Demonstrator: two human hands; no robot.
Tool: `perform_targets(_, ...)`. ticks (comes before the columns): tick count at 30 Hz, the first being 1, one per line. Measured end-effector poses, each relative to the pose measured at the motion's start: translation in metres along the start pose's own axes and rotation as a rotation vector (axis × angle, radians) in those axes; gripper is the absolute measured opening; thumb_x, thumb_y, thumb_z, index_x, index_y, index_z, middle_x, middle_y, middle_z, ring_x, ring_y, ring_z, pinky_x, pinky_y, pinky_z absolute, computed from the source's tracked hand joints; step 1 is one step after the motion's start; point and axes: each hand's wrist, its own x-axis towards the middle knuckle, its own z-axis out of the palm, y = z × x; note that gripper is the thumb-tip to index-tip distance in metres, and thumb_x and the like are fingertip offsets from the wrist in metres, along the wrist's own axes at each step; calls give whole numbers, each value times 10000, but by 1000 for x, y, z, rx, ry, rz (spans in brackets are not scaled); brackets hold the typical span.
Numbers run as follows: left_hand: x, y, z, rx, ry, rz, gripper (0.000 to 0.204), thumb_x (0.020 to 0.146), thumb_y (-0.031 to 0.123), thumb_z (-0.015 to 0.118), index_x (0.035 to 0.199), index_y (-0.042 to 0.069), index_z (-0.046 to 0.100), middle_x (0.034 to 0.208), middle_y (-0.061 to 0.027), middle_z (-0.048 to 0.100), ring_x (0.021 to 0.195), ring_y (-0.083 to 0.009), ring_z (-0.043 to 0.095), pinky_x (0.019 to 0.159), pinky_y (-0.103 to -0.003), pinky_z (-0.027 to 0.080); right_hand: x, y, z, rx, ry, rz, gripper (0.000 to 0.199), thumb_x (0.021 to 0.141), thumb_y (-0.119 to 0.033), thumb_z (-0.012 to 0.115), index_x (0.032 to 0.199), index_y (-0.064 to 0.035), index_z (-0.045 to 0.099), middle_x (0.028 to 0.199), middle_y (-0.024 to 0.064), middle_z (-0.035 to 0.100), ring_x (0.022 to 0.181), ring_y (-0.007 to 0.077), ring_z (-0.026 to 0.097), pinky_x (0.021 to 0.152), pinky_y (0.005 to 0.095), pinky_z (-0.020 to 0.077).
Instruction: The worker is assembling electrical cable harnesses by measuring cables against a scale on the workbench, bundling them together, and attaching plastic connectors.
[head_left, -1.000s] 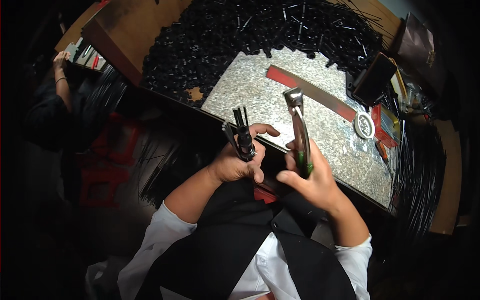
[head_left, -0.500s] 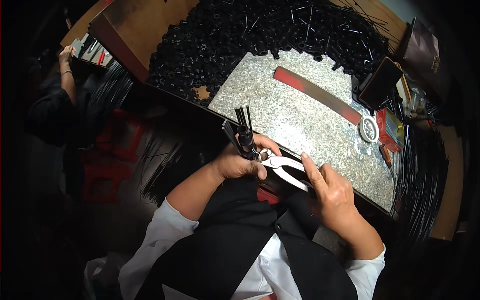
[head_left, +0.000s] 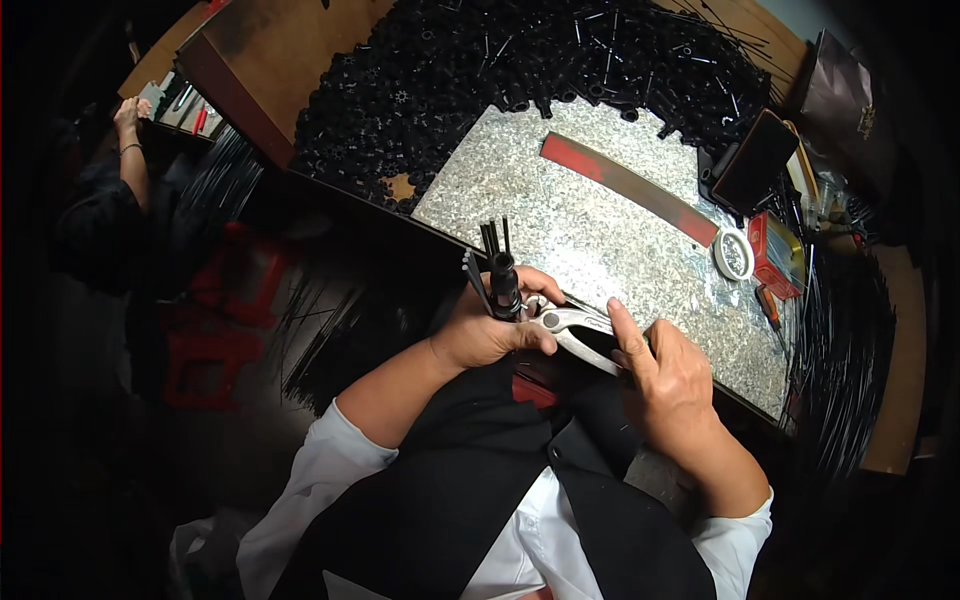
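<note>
My left hand is closed round a black tubular fitting that stands nearly upright. Several thin black rods rise above it, and a bundle of rods with pale tips slants to its left. Silver end-cutting pincers reach across to the fitting, their jaws at its lower side beside my left fingers. My right hand wraps round the pincers' handles, with the index finger stretched forward along them. The handle ends are hidden in the palm. Whether the jaws bite on a wire cannot be made out.
A large heap of black tubular parts covers the table's back. On the speckled tabletop lie a red-and-dark strip, a white bowl, a red box and an orange-handled screwdriver. Another person's hand is at the far left.
The pincers and the black fitting have moved slightly right, and the fitting stands more upright. The pincers' handles have come closer together. Both hands keep their hold.
</note>
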Motion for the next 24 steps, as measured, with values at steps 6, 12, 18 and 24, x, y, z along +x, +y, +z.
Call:
perform_targets(6, 1, -5, 13, -28, 167, 69, 662, 588, 380, 883, 1057, 11, 594, 907, 19, 579, 763, -37, 470, 665, -191, 388, 1, 0, -9, 148, -127, 58, 790, 651, -15, 692, 1394, -83, 433, 757, 115, 438, 602, 260, 490, 522, 367, 424)
perform_targets(12, 8, -3, 11, -141, 49, 56, 700, 585, 415, 880, 1058, -4, 581, 894, 0, 581, 763, -37, 498, 662, -186, 399, 3, 9, -20, 85, -1, -23, 716, 670, 45, 644, 1354, -97, 490, 736, 99, 435, 616, 248, 500, 523, 374, 407)
perform_targets(18, 13, 1, 15, -180, -102, 16, 463, 663, 253, 871, 971, 10, 626, 765, 18, 618, 702, -37, 553, 600, -190, 429, -11, 15, -36, 14, -175, -54, 633, 761, -22, 582, 1380, -82, 462, 747, 92, 403, 613, 216, 504, 507, 327, 437)
perform_targets(24, 22, 6, 20, 190, -127, -78, 283, 723, 190, 821, 891, 30, 658, 743, 2, 620, 690, -48, 564, 591, -201, 432, -19, 15, -37, -83, -147, -35, 642, 753, -17, 620, 1373, -96, 472, 710, 81, 398, 588, 208, 496, 506, 347, 422)
